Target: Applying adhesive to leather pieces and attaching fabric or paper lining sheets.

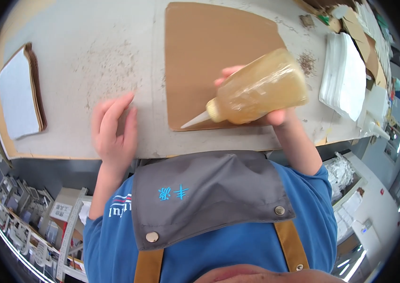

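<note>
My right hand [277,117] is wrapped around a large, clear squeeze bottle [266,87] filled with amber-coloured liquid that looks like glue. The bottle is tilted, its pale pointed nozzle [196,120] aimed down and left over the near edge of a brown sheet [204,52]. Whether the tip touches the sheet I cannot tell. That sheet lies flat on the worktable, with rounded corners and a notch at its far right. Left of it, above the pale tabletop [148,137], my left hand [116,128] holds nothing; its fingers are loosely bent and the thumb stands apart.
A stack of white and brown shaped sheets [19,94] lies at the left end of the table. To the right is a pile of white pieces [344,75]. Brown crumbs [306,63] and a small dark block [306,20] lie beyond the bottle. Cardboard pieces [358,33] crowd the far right.
</note>
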{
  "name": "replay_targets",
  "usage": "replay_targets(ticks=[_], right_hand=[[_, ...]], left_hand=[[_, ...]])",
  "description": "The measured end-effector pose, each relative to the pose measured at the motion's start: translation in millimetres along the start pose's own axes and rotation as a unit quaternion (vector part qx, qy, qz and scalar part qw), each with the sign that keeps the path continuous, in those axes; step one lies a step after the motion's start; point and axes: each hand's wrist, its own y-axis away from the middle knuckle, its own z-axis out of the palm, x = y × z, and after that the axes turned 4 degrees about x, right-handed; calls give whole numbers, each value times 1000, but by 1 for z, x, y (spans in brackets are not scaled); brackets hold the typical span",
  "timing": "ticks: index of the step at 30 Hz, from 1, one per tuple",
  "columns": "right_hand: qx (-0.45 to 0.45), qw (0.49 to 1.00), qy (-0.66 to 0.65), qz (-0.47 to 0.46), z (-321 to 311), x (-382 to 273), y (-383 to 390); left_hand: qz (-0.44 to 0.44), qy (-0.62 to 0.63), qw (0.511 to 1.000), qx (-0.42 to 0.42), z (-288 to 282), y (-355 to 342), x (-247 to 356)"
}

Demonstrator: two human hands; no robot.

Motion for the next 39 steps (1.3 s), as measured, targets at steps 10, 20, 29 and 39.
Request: replay_targets(ticks=[10,20,29,39], right_hand=[[271,923,90,-259,-147,-69,21],[246,944,89,-202,-140,-68,10],[235,940,150,-196,-142,-66,3],[248,925,234,-168,-136,-73,7]], left_hand=[[-9,-125,992,-3,-3,29,4],[-12,-109,994,-16,0,30,7],[-25,-108,994,-22,2,26,12],[-12,-128,991,-28,3,22,14]])
